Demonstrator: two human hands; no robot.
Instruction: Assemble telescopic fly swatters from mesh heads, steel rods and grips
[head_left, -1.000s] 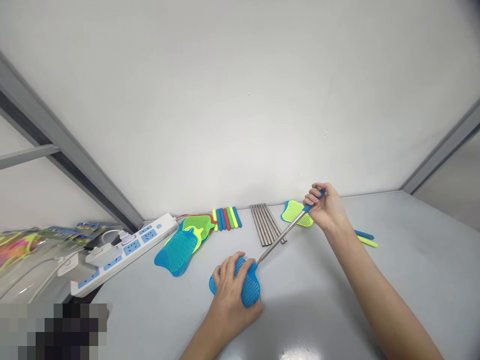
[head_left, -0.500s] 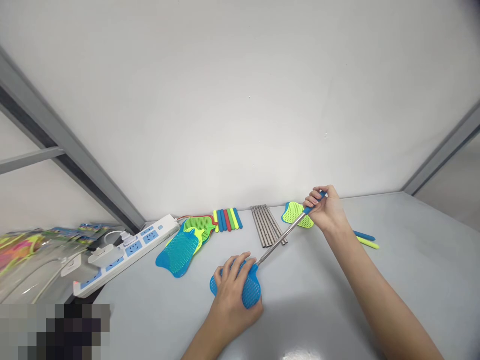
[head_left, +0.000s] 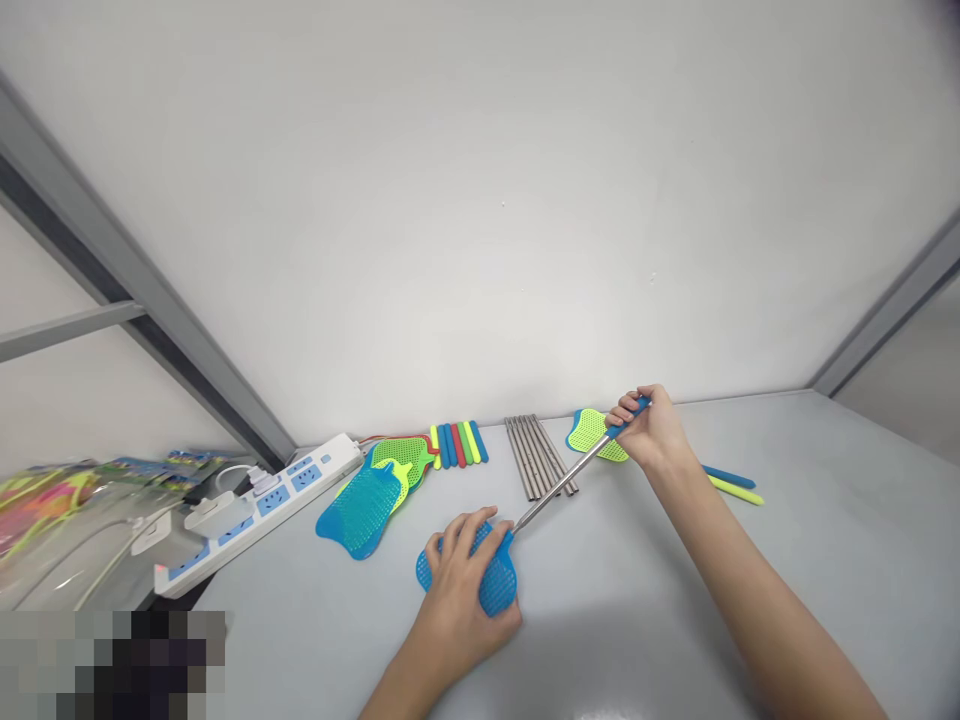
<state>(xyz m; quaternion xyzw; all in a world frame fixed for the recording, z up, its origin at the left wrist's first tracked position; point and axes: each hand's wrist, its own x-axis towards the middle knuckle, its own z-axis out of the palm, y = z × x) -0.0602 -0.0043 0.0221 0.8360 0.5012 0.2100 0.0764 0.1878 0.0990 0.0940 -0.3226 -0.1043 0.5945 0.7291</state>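
A fly swatter with a blue perforated head (head_left: 499,585), a thin metal rod (head_left: 564,482) and a blue handle grip (head_left: 616,430) lies slantwise between my hands. My left hand (head_left: 466,582) is closed on the head, fingers across its face and thumb at the near edge. Higher up on the right, my right hand (head_left: 652,430) wraps round the blue grip. Metal rods (head_left: 531,458) lie in a row just behind the swatter's rod. A yellow-green swatter head (head_left: 589,430) with blue beneath it is partly covered by my right hand.
Overlapping swatter heads (head_left: 366,512) lie left, beside a row of coloured handle grips (head_left: 459,445). Blue and yellow grips (head_left: 731,487) rest behind my right forearm. A white power strip (head_left: 259,515) with plugs and plastic bags (head_left: 67,520) occupy the left. A wall stands behind the table.
The view has shifted slightly. My left hand still holds the swatter head and my right hand the grip, with hardly any other visible movement.
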